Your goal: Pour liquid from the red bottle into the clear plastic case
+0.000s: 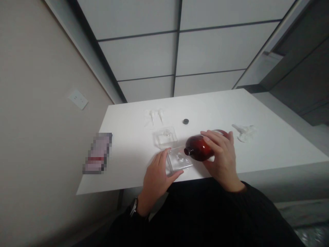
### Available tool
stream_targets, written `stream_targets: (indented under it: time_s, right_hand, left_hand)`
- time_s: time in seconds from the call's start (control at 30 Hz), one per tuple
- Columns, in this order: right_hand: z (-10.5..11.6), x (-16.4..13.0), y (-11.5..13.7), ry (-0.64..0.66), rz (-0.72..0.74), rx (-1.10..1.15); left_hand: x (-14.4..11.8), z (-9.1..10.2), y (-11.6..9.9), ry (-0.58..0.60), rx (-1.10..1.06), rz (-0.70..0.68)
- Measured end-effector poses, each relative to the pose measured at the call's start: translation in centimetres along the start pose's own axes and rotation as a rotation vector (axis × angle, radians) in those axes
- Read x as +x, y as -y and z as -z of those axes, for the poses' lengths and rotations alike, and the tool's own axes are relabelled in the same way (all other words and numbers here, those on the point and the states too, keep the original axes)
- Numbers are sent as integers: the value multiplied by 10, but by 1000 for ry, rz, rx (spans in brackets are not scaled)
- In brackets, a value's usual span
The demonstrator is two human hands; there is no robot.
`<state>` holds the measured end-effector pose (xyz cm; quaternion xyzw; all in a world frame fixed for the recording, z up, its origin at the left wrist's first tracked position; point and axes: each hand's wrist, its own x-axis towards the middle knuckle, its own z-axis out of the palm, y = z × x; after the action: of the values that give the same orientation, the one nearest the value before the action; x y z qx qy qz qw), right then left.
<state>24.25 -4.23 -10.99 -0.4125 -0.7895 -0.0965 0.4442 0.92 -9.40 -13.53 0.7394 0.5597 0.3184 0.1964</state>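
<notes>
One amber bottle (202, 147), two clear square bottles (180, 162), two hands (223, 157).

A glossy amber-brown bottle (199, 147) meets a clear, smooth plastic container (178, 161) on a matt white table (269, 144), a second clear box (166, 137) at eleven o'clock.

A brown bottle (199, 147) is gripped in the right hand (221, 156) and tipped on its side, its open mouth held just over a clear bottle (180, 160) lying near the front edge of the white table (269, 144). The clear bottle is steadied by the left hand (157, 176), on whose wrist a watch (134, 207) is worn. A second clear bottle (166, 137) is seen just behind. Farther back, a black cap (185, 121) and white pump nozzles (154, 116) are laid out; another white nozzle (244, 132) lies to the right.
</notes>
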Motion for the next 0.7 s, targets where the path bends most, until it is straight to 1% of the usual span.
stream_targets:
  time_s: [0.23, 0.57, 0.7]
  right_hand:
    - [1, 1, 1, 1, 22, -16]
    - [1, 0, 2, -10, 15, -47]
    - [1, 0, 2, -18, 37, -51]
  left_hand:
    - [0, -1, 1, -32, -3, -2]
    - [0, -1, 1, -24, 0, -14]
    - [0, -2, 2, -25, 2, -11]
